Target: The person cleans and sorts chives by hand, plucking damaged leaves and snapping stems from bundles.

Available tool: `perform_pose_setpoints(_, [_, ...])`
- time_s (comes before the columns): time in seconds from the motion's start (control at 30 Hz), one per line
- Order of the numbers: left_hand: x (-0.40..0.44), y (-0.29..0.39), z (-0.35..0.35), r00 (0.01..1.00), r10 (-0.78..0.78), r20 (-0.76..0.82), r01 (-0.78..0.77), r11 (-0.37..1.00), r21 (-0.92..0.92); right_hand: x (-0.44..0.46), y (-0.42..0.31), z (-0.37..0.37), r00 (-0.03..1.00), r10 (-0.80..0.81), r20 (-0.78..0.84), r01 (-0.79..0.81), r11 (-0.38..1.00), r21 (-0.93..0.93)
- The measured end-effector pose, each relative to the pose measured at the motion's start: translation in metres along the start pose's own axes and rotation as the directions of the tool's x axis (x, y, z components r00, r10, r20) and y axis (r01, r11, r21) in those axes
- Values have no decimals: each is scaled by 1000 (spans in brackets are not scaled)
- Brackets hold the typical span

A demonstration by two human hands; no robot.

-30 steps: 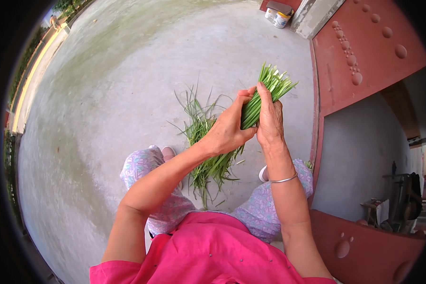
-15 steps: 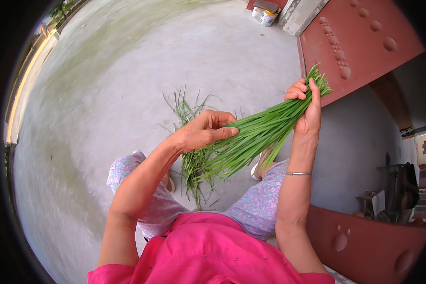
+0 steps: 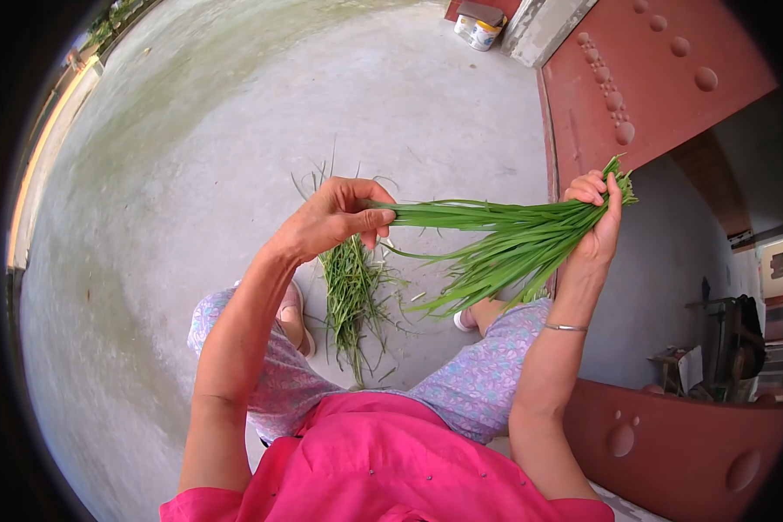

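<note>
My right hand [image 3: 596, 213] is wrapped round the cut ends of a thick bunch of green garlic chives [image 3: 518, 248], held out over my right knee. Between thumb and fingers, my left hand [image 3: 348, 213] pinches the tips of several leaves and stretches them out level to the left. The other leaf tips hang loose below. On the concrete between my feet lies a pile of loose, thin leaf scraps [image 3: 352, 300], partly behind my left hand.
Red metal door panels [image 3: 644, 87] with raised round bosses stand at the right. White tubs [image 3: 477, 30] sit by the wall at the top. Dark furniture [image 3: 731, 344] shows inside the doorway. Pale concrete ground [image 3: 209, 157] spreads out ahead and left.
The bunch and my right hand have moved right and slightly down. My left hand has shifted left and up, drawing several leaves out straight from the rest.
</note>
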State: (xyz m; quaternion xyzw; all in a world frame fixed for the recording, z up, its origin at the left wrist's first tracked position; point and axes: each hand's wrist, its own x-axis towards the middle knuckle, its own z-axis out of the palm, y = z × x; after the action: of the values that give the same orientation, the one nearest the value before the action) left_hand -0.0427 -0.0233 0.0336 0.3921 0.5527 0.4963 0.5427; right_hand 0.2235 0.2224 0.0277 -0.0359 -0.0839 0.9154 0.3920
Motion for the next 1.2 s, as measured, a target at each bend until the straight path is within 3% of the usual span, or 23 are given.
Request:
perform_pose_setpoints(0.33, [-1, 0, -10, 993, -10, -115, 18, 998, 67, -4, -25, -1, 999, -34, -38, 38, 993, 114])
perform_pose_setpoints(0.57, [-5, 1, -17, 984, -12, -180, 29, 995, 93, -3, -27, -8, 997, -67, -42, 69, 995, 66])
perform_pose_setpoints(0.77, [-1, -20, -30, 980, 92, -178, -32, 949, 315, -3, -14, -4, 997, -61, -41, 62, 998, 32])
perform_pose_setpoints(0.87, [-2, -17, -21, 922, 268, -278, -50, 797, 602, 1, 7, -3, 993, -81, -81, 71, 991, -116])
perform_pose_setpoints(1.03, [1, -6, 9, 968, 172, -185, -135, 972, 194, 0, 78, 2, 989, -16, -146, -43, 920, -390])
perform_pose_setpoints(1.2, [12, -26, 34, 997, 81, 15, -77, 980, -186, -14, 148, 8, 969, 179, -169, -242, 814, -529])
